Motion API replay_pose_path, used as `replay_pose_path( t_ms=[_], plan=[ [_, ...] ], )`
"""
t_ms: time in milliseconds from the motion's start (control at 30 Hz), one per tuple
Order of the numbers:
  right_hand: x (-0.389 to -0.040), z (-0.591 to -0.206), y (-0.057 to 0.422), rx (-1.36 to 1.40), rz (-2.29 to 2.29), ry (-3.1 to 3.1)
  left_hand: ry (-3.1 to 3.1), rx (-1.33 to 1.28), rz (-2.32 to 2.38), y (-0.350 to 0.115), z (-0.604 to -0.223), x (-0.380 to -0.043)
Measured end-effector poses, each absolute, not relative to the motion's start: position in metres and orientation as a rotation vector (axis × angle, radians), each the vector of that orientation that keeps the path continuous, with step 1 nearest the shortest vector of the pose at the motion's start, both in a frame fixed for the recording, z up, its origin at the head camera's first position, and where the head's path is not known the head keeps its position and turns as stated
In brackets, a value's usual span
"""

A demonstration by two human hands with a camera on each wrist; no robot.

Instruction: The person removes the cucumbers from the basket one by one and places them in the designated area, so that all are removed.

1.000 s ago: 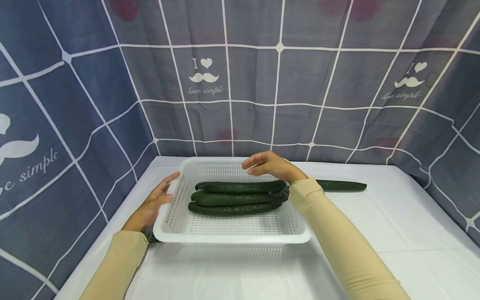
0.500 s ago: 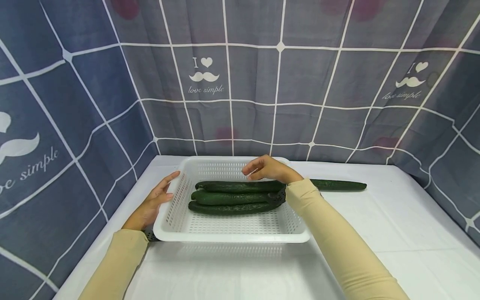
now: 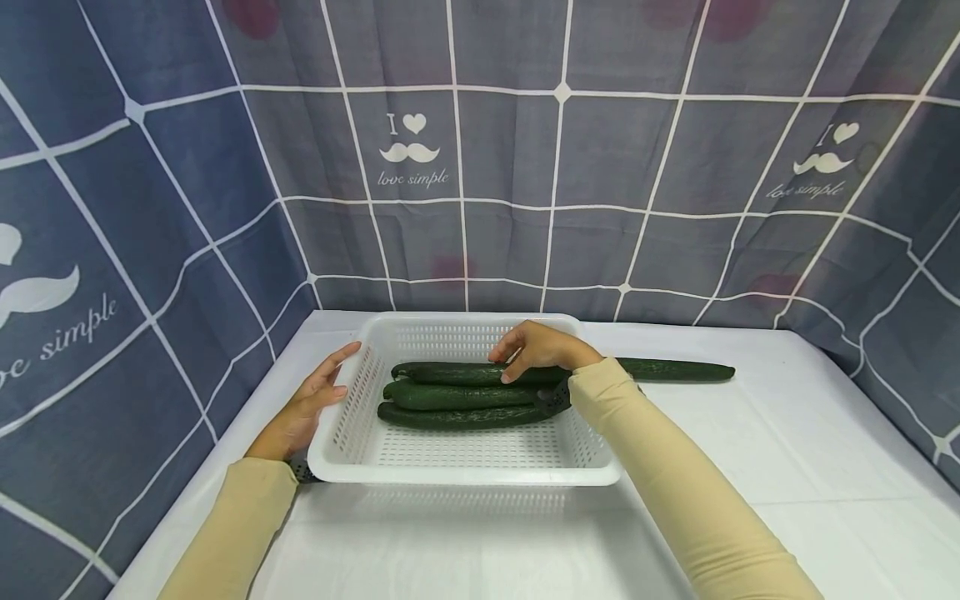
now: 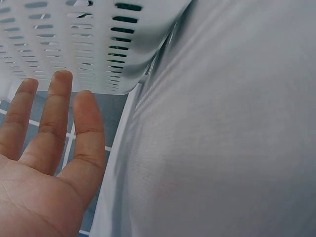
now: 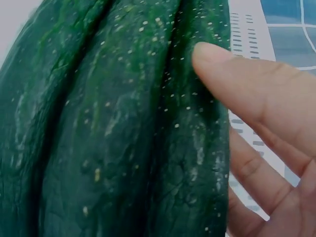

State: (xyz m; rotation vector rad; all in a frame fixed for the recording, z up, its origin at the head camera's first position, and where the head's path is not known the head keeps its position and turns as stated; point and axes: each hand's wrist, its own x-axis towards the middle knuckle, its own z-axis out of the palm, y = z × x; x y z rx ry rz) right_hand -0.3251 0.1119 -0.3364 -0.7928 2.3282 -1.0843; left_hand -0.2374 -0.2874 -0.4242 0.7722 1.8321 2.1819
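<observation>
Three long dark green cucumbers lie side by side in a white perforated plastic basket (image 3: 465,477): a far one (image 3: 450,372), a middle one (image 3: 450,396) and a near one (image 3: 465,418). My right hand (image 3: 543,346) reaches over the far cucumber and grips it. In the right wrist view its thumb (image 5: 232,69) lies on that cucumber's side, while the other fingers pass behind it. My left hand (image 3: 307,412) is at the basket's left side, fingers extended along the wall; in the left wrist view the fingertips reach the perforated wall.
Another cucumber (image 3: 678,371) lies right of the basket, its left end hidden by the right sleeve. A white cloth (image 3: 787,442) covers the table. Grey-blue checked curtains (image 3: 510,242) rise behind the table and along both sides.
My right hand has come down from above the far cucumber, and its thumb and fingers now straddle it. The left hand and the basket have stayed in place.
</observation>
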Motion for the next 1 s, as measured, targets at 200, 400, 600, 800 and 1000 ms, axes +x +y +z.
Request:
replay_pose_path(
  t_ms=[200,400,600,800,1000],
  plan=[
    [-0.3238,-0.3367,0.1106,-0.759,-0.959,2.400,1.852,0.757,2.179,-0.2866,-0.4244,-0.2366],
    [-0.3202,-0.3355,0.1103,-0.739,-0.933,2.410,1.848,0.772,2.180,-0.2863,-0.4254,-0.2368],
    [-0.3204,-0.3371,0.1090,-0.769,-0.894,2.456,1.841,0.779,2.186,-0.2865,-0.4260,-0.2369],
    [-0.3205,-0.3354,0.1100,-0.795,-0.879,2.528,1.808,0.806,2.198,-0.2855,-0.4262,-0.2372],
    [-0.3197,-0.3309,0.1104,-0.834,-0.909,2.581,1.834,0.776,2.186,-0.2864,-0.4260,-0.2377]
  ],
)
